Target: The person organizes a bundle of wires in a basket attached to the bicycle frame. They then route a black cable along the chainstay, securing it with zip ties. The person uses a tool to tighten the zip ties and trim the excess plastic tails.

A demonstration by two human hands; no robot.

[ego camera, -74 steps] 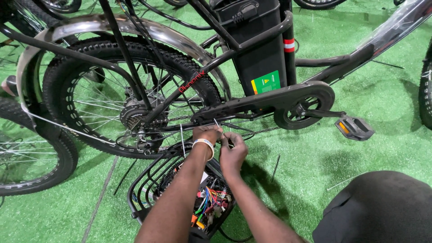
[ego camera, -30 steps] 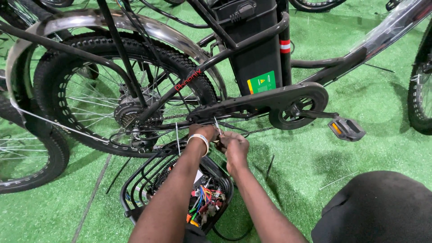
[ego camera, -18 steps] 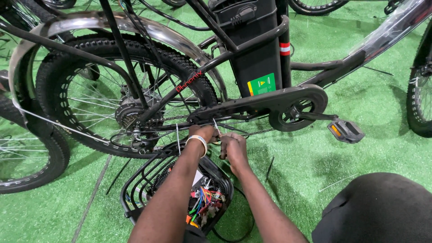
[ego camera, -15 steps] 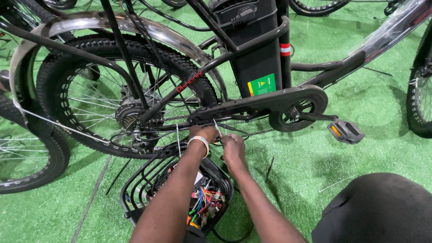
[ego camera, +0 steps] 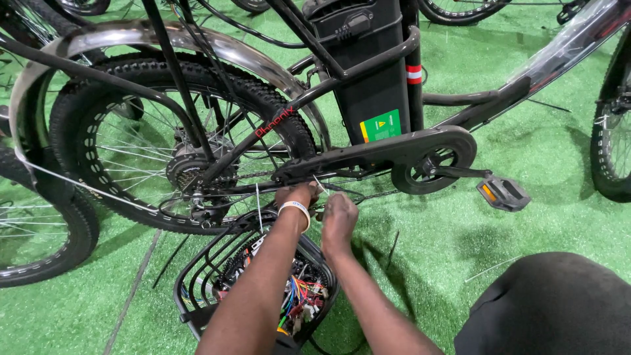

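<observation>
I look down at my two hands, which are close together just under the black chain guard (ego camera: 368, 152) of the bicycle. My left hand (ego camera: 297, 195), with a white wristband, is closed around the lower frame tube beneath the guard. My right hand (ego camera: 339, 213) is beside it, and its fingers pinch a thin pale tie strip (ego camera: 320, 185) that stands up between the two hands. I judge that the strip is already around the tube, but its tail is not cut and I cannot tell if it is pulled tight.

Directly below the guard, a black wire basket (ego camera: 197, 289) stands on the green mat and holds an open box full of coloured wires (ego camera: 299, 299), which are not closed in yet. Left of the guard is the rear wheel (ego camera: 118, 144) with its hub motor. Right of the guard, the pedal (ego camera: 503, 192) sticks out. Above the guard is the black battery pack (ego camera: 368, 72). The spokes and the chain crowd my hands closely.
</observation>
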